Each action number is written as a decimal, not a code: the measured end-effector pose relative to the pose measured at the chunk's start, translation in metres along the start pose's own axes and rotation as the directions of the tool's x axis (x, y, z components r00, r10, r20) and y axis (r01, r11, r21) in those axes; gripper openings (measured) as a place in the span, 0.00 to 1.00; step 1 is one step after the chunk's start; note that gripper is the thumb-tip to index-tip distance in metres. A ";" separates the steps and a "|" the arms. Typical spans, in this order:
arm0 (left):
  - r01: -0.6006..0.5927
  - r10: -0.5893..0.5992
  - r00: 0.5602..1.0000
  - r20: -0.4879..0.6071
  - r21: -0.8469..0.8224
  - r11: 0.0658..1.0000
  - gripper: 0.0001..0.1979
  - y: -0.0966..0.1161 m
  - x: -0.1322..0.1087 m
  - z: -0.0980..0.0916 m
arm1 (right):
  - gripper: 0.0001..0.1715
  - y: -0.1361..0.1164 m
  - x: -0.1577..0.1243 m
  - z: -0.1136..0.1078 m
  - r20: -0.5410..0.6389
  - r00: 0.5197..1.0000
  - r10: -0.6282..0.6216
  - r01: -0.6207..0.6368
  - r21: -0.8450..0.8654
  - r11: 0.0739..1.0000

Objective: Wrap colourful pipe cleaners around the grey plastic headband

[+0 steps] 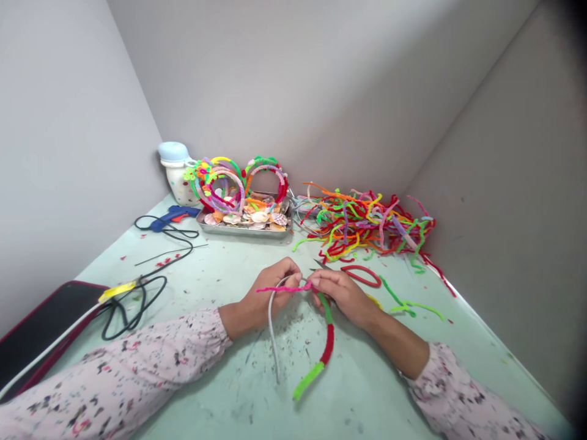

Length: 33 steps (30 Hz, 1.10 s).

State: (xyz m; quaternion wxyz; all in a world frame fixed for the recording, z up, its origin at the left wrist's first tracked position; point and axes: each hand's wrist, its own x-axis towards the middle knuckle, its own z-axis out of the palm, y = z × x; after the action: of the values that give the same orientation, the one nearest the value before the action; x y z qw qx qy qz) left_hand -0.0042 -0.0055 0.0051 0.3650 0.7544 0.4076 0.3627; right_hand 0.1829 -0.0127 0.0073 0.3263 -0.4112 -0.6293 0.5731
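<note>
Between my hands is a curved headband, its bare grey side [272,330] arching down on the left and its side wrapped in green and red pipe cleaner [328,345] hanging on the right. My left hand [263,297] is closed, fingertips pinching the bare band near its top. A pink pipe cleaner [270,289] is partly wound at the top of the band, its loose end stretching left across my left fingers. My right hand [346,295] is closed around the band where the pink winding meets the green wrap; its fingers hide part of that spot.
Red-handled scissors [376,281] lie just beyond my right hand. Behind are a metal tray [243,231] of shells with decorated headbands [229,183] and a pile of pipe cleaners [367,223]. Leftward are a blue glue gun [167,217], cables, a white jar [181,183] and a dark device [46,324].
</note>
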 end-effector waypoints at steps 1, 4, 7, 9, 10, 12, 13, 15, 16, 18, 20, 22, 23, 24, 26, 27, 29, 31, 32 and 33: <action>0.000 0.000 1.000 0.004 0.000 1.000 0.10 0.000 0.000 0.000 | 0.13 0.000 0.000 0.000 0.002 1.000 0.002 -0.002 -0.003 1.000; -0.005 0.005 1.000 0.004 0.000 1.000 0.10 -0.001 0.000 0.000 | 0.13 -0.001 0.000 -0.001 0.008 1.000 0.010 -0.010 -0.011 1.000; -0.022 0.022 1.000 0.006 -0.001 1.000 0.09 -0.002 0.000 0.000 | 0.13 -0.002 0.000 -0.002 0.018 1.000 0.001 0.000 -0.028 1.000; -0.028 0.029 0.999 0.017 -0.011 1.000 0.09 -0.002 -0.001 0.000 | 0.14 -0.002 -0.001 -0.002 0.027 1.000 0.001 0.000 -0.030 1.000; -0.031 0.031 0.999 0.022 -0.018 0.999 0.09 -0.002 -0.001 0.000 | 0.14 -0.002 -0.001 -0.003 0.031 1.000 0.002 -0.001 -0.030 1.000; -0.037 0.038 0.999 0.031 -0.033 0.999 0.08 -0.001 -0.002 0.000 | 0.14 -0.002 -0.001 -0.004 0.042 0.999 0.000 0.002 -0.038 0.999; -0.041 0.042 0.999 0.034 -0.039 0.998 0.08 -0.001 -0.002 0.000 | 0.14 -0.001 -0.001 -0.005 0.048 0.999 -0.005 0.007 -0.048 0.999; -0.048 0.050 0.998 0.036 -0.045 0.998 0.08 0.000 -0.002 0.000 | 0.14 0.000 -0.002 -0.006 0.062 0.998 -0.012 0.017 -0.071 0.997; -0.052 0.053 0.998 0.037 -0.043 0.998 0.08 0.000 -0.002 0.000 | 0.15 0.000 -0.002 -0.006 0.069 0.998 -0.012 0.018 -0.080 0.997; -0.060 0.061 0.997 0.040 -0.032 0.998 0.08 0.000 -0.002 -0.001 | 0.15 0.001 -0.001 -0.008 0.083 0.996 -0.012 0.019 -0.092 0.996; -0.066 0.067 0.997 0.048 -0.023 0.998 0.08 0.001 -0.002 -0.001 | 0.14 0.001 0.000 -0.008 0.094 0.995 -0.012 0.022 -0.103 0.994; -0.068 0.069 0.996 0.059 -0.016 0.998 0.08 0.002 -0.002 -0.001 | 0.14 0.001 0.000 -0.008 0.098 0.995 -0.011 0.022 -0.113 0.993; -0.066 0.067 0.996 0.062 -0.012 0.998 0.08 0.001 -0.002 -0.001 | 0.14 0.002 0.000 -0.008 0.098 0.995 -0.008 0.020 -0.117 0.993; -0.064 0.064 0.996 0.061 -0.009 0.998 0.08 0.001 -0.002 -0.001 | 0.14 0.002 0.000 -0.008 0.097 0.995 -0.005 0.017 -0.119 0.993; -0.056 0.057 0.997 0.057 -0.008 0.998 0.08 0.000 -0.002 0.000 | 0.14 0.002 0.000 -0.008 0.095 0.996 0.000 0.011 -0.121 0.993; -0.053 0.054 0.997 0.052 -0.012 0.999 0.08 -0.001 -0.002 0.000 | 0.14 0.002 0.000 -0.008 0.094 0.996 0.002 0.009 -0.122 0.992; -0.047 0.048 0.998 0.051 -0.020 0.999 0.08 -0.001 -0.002 0.001 | 0.14 0.001 -0.001 -0.008 0.094 0.996 0.004 0.008 -0.128 0.992; -0.048 0.049 0.997 0.055 -0.019 0.999 0.07 0.000 -0.002 0.000 | 0.14 0.001 -0.001 -0.008 0.098 0.995 0.002 0.012 -0.136 0.991; -0.051 0.052 0.997 0.059 -0.014 0.999 0.07 0.001 -0.002 0.000 | 0.14 0.001 -0.001 -0.008 0.101 0.995 -0.001 0.015 -0.138 0.990; -0.053 0.054 0.996 0.067 -0.009 0.999 0.07 0.001 -0.002 0.000 | 0.14 0.001 0.000 -0.008 0.105 0.995 -0.004 0.018 -0.139 0.990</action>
State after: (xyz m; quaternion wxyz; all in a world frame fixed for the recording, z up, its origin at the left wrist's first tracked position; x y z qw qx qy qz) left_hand -0.0048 -0.0075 0.0061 0.3714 0.7754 0.3734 0.3483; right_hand 0.1901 -0.0096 0.0075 0.2665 -0.3992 -0.6863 0.5464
